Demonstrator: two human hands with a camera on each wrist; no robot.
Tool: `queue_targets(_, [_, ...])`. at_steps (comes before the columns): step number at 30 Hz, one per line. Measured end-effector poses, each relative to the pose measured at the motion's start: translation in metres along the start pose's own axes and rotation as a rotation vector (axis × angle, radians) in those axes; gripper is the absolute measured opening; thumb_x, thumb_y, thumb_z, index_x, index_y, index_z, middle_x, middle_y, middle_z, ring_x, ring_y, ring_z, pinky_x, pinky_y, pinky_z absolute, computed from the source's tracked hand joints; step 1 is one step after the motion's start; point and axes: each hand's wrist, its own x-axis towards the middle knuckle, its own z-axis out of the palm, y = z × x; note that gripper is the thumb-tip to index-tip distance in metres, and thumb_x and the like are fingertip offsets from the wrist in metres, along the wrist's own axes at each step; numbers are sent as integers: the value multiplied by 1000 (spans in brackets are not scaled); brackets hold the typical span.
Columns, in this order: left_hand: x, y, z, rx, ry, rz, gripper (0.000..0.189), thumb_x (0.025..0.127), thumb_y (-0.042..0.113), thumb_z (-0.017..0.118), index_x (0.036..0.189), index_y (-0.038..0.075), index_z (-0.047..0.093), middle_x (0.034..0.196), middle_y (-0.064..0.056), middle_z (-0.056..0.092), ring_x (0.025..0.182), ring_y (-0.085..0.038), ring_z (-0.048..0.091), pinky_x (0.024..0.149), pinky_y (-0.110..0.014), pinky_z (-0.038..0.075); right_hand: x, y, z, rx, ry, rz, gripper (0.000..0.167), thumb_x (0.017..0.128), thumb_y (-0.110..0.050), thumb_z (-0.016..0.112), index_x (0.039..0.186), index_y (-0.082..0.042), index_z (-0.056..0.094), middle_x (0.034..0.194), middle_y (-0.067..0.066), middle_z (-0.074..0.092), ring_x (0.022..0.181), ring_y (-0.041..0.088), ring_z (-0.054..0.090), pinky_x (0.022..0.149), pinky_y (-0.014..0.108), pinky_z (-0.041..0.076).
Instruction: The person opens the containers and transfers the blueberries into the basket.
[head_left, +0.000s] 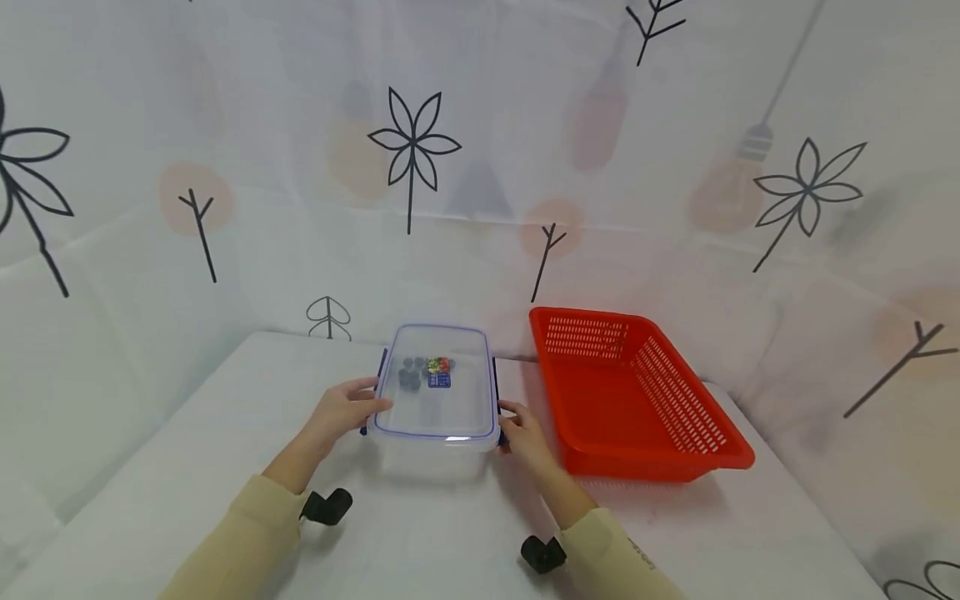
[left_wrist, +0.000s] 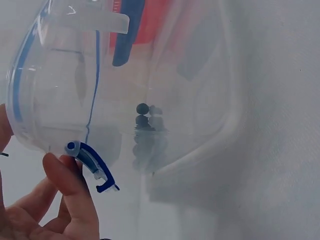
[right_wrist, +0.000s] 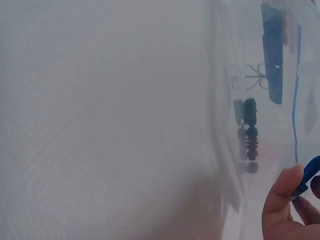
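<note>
A clear plastic food container (head_left: pixel 431 461) with a rectangular lid (head_left: pixel 467 404) sits on the white tabletop (head_left: pixel 217 442), left of a red perforated plastic basket (head_left: pixel 622 467). The container's see-through walls have rounded corners; a thin blue line runs round the lid just inside its edge, and dark blue latches line its left and right sides. A small label (head_left: pixel 438 372), bright and multicoloured above and blue below, shows near the lid's middle. A small cluster of dark rounded pieces (head_left: pixel 410 380) shows through the plastic, too hazy to identify.

The left hand (head_left: pixel 347 408) lays its thumb on the lid's top while other fingers touch the near left latch (left_wrist: pixel 101 164), which angles outward from the rim; whether they grip it I cannot tell. The right hand (head_left: pixel 527 435) has bent fingers and pinches the near right latch (right_wrist: pixel 314 167). Both forearms wear beige sleeves (head_left: pixel 243 537). Behind hangs a pale cloth (head_left: pixel 285 250) printed with line-drawn flowers and twigs.
</note>
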Motion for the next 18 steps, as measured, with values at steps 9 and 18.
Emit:
queue_targets(9, [-4, 11, 1, 161, 52, 11, 72, 79, 36, 73, 135, 2, 45, 128, -23, 51, 100, -29, 59, 89, -46, 45, -1, -5, 2, -21, -13, -4, 32, 93, 0, 45, 124, 11, 49, 75, 8, 57, 50, 13, 47, 49, 22, 45])
queue_targets(18, [-5, 24, 2, 394, 84, 66, 54, 82, 29, 68, 127, 1, 55, 117, -18, 59, 77, -18, 62, 74, -39, 51, 2, 2, 9, -127, -30, -126, 34, 89, 6, 45, 120, 14, 53, 66, 4, 53, 49, 10, 40, 45, 19, 34])
